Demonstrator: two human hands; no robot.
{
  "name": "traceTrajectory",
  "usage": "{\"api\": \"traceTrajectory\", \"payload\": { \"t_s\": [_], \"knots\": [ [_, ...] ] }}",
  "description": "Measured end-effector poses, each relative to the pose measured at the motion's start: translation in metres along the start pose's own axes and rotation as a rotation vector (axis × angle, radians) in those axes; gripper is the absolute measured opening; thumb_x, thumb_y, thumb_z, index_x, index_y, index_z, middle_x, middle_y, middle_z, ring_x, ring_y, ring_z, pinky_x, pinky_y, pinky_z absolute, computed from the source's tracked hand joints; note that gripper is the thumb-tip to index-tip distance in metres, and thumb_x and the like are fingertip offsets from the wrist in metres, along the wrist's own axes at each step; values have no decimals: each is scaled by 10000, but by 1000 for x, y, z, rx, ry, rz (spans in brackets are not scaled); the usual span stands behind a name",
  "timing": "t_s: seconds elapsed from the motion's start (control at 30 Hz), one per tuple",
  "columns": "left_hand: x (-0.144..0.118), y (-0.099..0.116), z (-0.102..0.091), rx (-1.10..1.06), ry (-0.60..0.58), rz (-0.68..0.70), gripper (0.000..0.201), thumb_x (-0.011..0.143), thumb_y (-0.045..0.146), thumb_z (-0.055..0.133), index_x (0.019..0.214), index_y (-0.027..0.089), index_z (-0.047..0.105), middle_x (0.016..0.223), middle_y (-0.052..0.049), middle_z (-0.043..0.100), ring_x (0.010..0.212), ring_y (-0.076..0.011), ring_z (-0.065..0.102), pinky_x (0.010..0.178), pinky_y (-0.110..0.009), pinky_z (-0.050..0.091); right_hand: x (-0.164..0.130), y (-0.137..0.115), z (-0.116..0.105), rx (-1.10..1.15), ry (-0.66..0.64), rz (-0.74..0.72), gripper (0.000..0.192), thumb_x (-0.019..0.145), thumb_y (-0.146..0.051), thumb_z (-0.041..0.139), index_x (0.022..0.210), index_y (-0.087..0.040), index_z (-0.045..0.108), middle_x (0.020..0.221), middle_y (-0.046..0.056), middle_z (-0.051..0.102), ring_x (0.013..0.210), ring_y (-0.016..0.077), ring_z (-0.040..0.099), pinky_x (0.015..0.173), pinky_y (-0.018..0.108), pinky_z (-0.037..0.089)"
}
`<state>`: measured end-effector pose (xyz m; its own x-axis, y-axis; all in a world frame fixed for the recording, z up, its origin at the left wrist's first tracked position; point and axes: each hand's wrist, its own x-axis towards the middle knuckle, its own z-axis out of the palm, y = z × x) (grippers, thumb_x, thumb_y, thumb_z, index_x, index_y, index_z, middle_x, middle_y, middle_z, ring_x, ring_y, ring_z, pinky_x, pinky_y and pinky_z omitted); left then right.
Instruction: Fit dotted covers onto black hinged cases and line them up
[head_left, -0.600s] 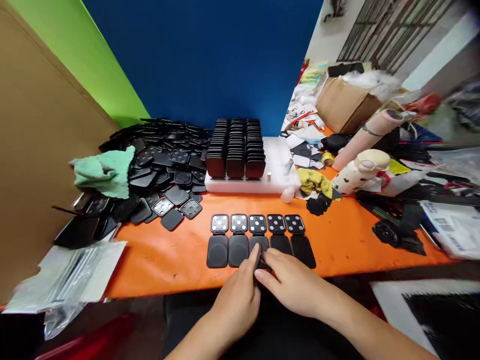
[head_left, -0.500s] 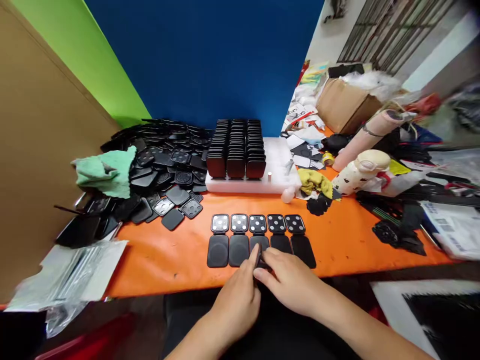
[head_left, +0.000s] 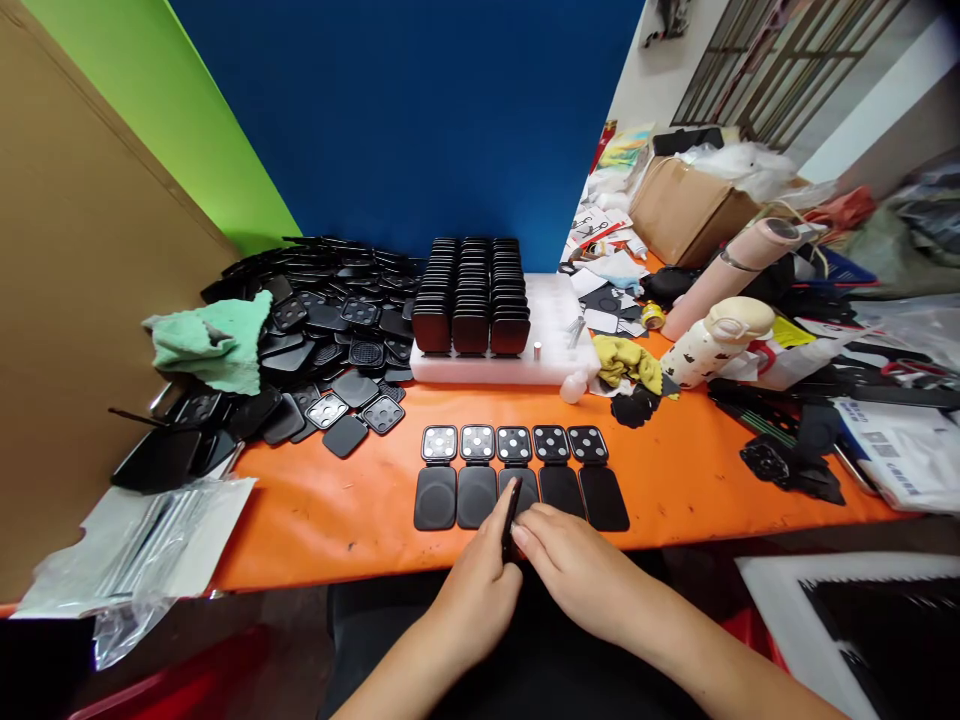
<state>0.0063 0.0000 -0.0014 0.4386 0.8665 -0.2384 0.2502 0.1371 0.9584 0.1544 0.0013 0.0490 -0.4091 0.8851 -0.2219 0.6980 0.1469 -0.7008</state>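
A row of several open black compact cases (head_left: 513, 470) lies on the orange table (head_left: 337, 520), dotted halves toward the back, plain lids toward me. My left hand (head_left: 476, 595) pinches a thin black stick-like tool (head_left: 512, 512) whose tip rests over the middle case's lid. My right hand (head_left: 577, 570) lies beside it, fingers touching the tool's lower end and the front edge of the middle lids.
A heap of loose black cases (head_left: 322, 320) with a green cloth (head_left: 210, 345) fills the left. A white tray (head_left: 555, 345) holds rows of closed cases (head_left: 472, 295). Plastic bags (head_left: 142, 545) lie front left. A cardboard box (head_left: 690, 210), a bottle (head_left: 712, 345) and clutter crowd the right.
Both hands have drawn slightly toward me; the right hand's fingers no longer cover the lids, and the black tool stands more upright in the left hand.
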Motion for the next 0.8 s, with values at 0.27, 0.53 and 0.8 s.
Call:
{"api": "traceTrajectory", "payload": {
  "t_s": [0.27,0.53,0.8],
  "knots": [
    [-4,-1,-2,239,14,41,674,844,118,413,1441,242,124,1455,-82,314,1303,-244,340,1062,-454,299,1,-7,4,-211,-4,30,276,928,-280,337,893,-154,580,870,79,589,809,217,576,716,333,415],
    [-4,2,2,-97,34,12,587,829,212,507,1385,211,318,1385,-98,427,1272,-256,374,1058,-426,296,9,4,13,247,92,58,259,867,-311,463,656,-180,538,706,3,562,680,140,511,617,262,354],
    [2,3,-6,-456,62,-192,399,854,484,468,1020,135,570,824,-70,671,771,-209,623,683,-308,491,6,23,10,1039,8,290,369,862,-514,433,830,-162,540,596,-48,450,444,51,324,415,189,212]
  ]
}}
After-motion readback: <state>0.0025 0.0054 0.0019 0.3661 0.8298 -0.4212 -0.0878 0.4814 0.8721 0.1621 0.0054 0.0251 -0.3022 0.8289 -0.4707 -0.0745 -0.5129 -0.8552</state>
